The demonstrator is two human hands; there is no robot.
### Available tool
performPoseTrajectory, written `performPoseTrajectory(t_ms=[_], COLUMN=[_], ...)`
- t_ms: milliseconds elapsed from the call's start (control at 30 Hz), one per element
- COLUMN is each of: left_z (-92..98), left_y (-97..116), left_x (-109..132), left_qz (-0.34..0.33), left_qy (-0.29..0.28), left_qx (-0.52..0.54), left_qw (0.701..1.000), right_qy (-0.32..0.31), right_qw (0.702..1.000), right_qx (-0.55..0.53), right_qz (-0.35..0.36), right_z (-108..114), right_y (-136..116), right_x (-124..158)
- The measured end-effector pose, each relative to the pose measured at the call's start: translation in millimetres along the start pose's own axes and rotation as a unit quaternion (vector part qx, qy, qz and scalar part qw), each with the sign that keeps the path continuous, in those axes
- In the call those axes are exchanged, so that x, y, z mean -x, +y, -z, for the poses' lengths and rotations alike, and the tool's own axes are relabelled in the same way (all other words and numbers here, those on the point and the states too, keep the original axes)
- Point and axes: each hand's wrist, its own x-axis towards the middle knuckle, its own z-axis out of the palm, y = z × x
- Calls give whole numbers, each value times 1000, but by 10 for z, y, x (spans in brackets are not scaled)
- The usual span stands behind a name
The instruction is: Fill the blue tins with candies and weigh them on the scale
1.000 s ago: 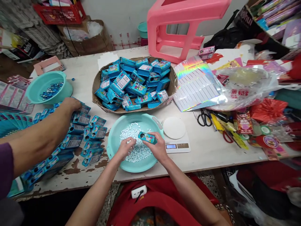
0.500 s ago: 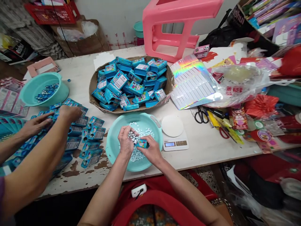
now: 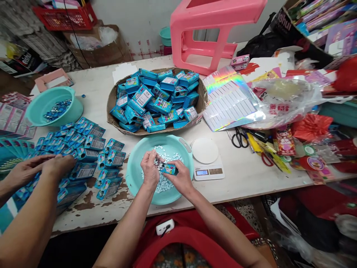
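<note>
Above a turquoise basin (image 3: 134,186) of small pale candies (image 3: 164,185), my right hand (image 3: 181,178) grips a small blue candy box (image 3: 169,169) lying on its side, its end turned toward my left hand. My left hand (image 3: 150,167) is cupped with fingers curled round some candies, right up against the box end. Just right of the basin stands a white kitchen scale (image 3: 205,152) with a lit display. Behind the basin, a cut-down cardboard box (image 3: 111,115) is heaped with blue candy boxes (image 3: 142,97).
At the left, a co-worker's hands (image 3: 52,165) are over rows of upright blue boxes (image 3: 95,143). A turquoise bowl (image 3: 76,109) holds small shiny pieces. Holographic sticker sheets (image 3: 232,100), scissors (image 3: 240,137) and a pink stool (image 3: 178,44) occupy the right and back.
Fewer candies show in my left hand, which has closed more against the box end. The co-worker's hands have moved left and nearer, away from the back rows of boxes.
</note>
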Motion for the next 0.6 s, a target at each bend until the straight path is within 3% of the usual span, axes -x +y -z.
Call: performPoseTrajectory(t_ms=[133,500,600], left_z=[-9,-73,-115], left_y=[-7,-24,-25], left_x=[11,-13,8], left_qz=[13,-5,-5], left_qy=[-29,8,-7], left_qx=[3,14,10], left_qw=[1000,1000,1000], right_qy=[-2,7,8], right_qw=[1000,1000,1000], right_qx=[2,-12,-11], right_qz=[-5,-9,-11], right_z=[-14,20,21], right_y=[7,43,21], right_x=[-13,-44,-64])
